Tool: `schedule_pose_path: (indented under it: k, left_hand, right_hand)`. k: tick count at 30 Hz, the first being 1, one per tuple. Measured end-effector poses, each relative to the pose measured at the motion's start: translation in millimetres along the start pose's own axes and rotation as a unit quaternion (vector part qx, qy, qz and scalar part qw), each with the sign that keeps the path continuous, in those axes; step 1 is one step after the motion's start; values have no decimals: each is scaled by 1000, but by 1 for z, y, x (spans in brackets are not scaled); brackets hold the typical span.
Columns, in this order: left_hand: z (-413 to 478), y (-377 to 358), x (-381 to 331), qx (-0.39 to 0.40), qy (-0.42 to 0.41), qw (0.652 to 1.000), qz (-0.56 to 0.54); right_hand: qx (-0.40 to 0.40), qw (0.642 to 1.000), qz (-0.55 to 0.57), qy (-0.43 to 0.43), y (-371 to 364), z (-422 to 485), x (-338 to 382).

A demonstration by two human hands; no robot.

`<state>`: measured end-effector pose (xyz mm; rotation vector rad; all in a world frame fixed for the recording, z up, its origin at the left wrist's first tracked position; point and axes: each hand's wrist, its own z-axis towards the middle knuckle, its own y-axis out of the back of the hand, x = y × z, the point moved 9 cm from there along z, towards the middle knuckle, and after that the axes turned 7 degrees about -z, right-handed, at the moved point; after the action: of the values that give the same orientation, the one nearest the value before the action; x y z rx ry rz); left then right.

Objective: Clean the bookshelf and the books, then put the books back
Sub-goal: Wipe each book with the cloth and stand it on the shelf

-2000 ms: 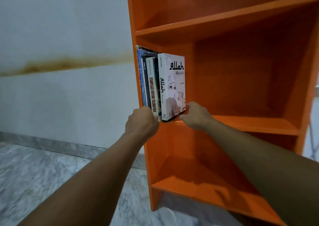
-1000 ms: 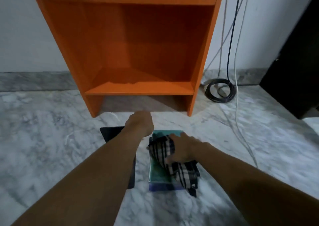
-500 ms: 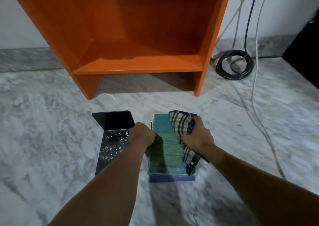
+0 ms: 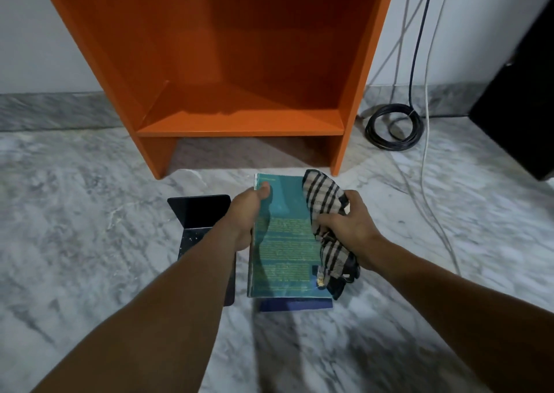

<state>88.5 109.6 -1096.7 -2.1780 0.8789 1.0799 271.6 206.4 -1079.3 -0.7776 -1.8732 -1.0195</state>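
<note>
A teal book [image 4: 284, 248] is lifted a little off a dark blue book [image 4: 295, 305] lying on the marble floor. My left hand [image 4: 247, 212] grips the teal book's left edge, thumb on its cover. My right hand [image 4: 349, 230] is shut on a bunched black-and-beige checked cloth [image 4: 325, 206] that rests on the book's right side. The orange bookshelf [image 4: 239, 122] stands just beyond, its bottom shelf bare.
A black metal bookend [image 4: 199, 212] lies on the floor left of the books, partly under my left arm. A coiled black cable [image 4: 392, 127] and loose wires lie right of the shelf. A dark object [image 4: 521, 107] stands at the far right.
My view dropped from the shelved books to the floor. My right hand took the checked cloth and my left hand gripped the teal book's edge and raised it slightly.
</note>
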Motion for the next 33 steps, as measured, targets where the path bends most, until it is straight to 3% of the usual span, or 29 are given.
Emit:
schedule_pose_path:
  k: [3,5,8,11,14,16,19,22,23,25,28,31,33]
  left_hand:
    - [-19,-12,-28,28,-29,999,-26]
    - [-31,-23,-46,46,-48,997,-28]
    - [-44,-32,-71,62,-71,996,-1]
    - [-56,-42,-92,94,-87,991,-30]
    - [-67,-45,-114,105,-109,985,-77]
    - [-74,-50,-130,107,-129,981,-96]
    - [-86,-52,-154,114,-159,972,-132]
    - [-92,-30,-168,81,-190,971,-120]
    - [-94,-22,-169,69,-199,971,-114]
    - [-93,-8,-167,45,-202,973,-100]
    - [-91,4,-155,32,-186,977,-103]
    - [-95,5,-151,29,-174,981,-81]
    - [-98,1,-153,32,-170,982,-79]
  right_hand:
    - [24,999,-31,25,13,-6,20]
    - [-7,990,-123,71,33,-14,42]
    - [-109,924,-297,212,67,-32,109]
    - [-176,842,-380,341,83,-54,182]
    - [-212,774,-442,401,78,-66,236]
    - [-229,754,-463,406,67,-76,243]
    - [-161,695,-487,504,16,-113,189]
    - [-15,552,-560,617,-43,-175,103]
    - [15,544,-552,631,-46,-188,92]
    - [6,601,-500,624,-33,-193,116]
    - [-98,722,-430,533,10,-172,190]
    - [-165,802,-330,469,48,-144,243]
    - [-130,860,-279,407,58,-121,256]
